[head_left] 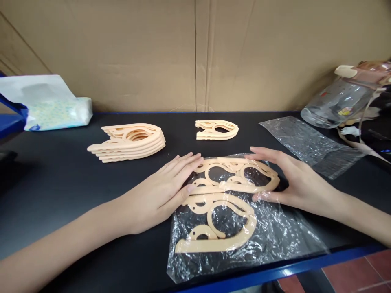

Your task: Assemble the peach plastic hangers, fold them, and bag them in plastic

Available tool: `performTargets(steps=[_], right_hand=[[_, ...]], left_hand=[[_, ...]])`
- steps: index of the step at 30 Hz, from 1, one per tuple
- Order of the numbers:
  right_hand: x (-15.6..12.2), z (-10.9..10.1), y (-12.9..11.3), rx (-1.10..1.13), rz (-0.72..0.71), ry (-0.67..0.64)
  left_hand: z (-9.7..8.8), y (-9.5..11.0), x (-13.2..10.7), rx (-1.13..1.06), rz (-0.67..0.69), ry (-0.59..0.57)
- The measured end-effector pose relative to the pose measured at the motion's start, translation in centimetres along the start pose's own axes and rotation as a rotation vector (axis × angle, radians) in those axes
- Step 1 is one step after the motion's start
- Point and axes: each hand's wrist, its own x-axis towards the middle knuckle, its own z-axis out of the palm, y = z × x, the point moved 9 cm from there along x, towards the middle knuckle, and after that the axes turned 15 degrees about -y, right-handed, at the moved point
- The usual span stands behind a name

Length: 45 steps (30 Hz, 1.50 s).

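Several beige plastic folding clothes hangers (232, 243) lie in a clear plastic bag (275, 244) near the table's front edge. My left hand (155, 195) rests with its fingers stretched out, the fingertips and thumb touching the left end of the upper bagged hangers. Around the right end of the same hangers curve the thumb and fingers of my right hand (293, 181), gripping them through the film. Behind my left hand sits a stack of folded hangers (134, 148). A smaller pile of folded hangers (214, 136) lies farther back, right of the stack.
Another clear plastic bag (305, 138) lies flat at the back right. Beyond it a transparent water bottle (339, 99) with a strap is tipped over. A tissue pack (61, 112) stands at the back left. Cardboard (146, 57) walls off the black table's (76, 179) rear.
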Motion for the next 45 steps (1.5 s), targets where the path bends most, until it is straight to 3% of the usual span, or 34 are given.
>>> performTargets(steps=[8,13,18,22,30,37,45], right_hand=[[-0.9,-0.2,1.0,-0.099,0.075,-0.132],[-0.5,-0.5,0.9,0.061,0.09,-0.074],[1.5,0.2,-0.2,0.21,0.026,-0.005],[1.9,0.5,0.3,0.386,-0.013,0.053],[2.5,1.5,1.6,0.712,-0.027,-0.048],[3.6,1.0,1.2,0.604,-0.024,0.032],[3.0,0.6,0.6,0.409,-0.006,0.091]], left_hand=[[-2.1,-1.2,0.2,-0.028,-0.093,0.122],[-2.4,-1.5,0.4,-0.107,-0.098,0.153],[-2.4,-1.7,0.4,-0.131,-0.098,0.136],[-2.4,-1.5,0.5,-0.133,-0.068,0.115],[-2.3,-1.9,0.6,-0.16,-0.057,0.131],[-2.4,-1.4,0.7,-0.173,-0.02,0.115],[-1.9,-1.4,0.6,-0.178,-0.032,0.113]])
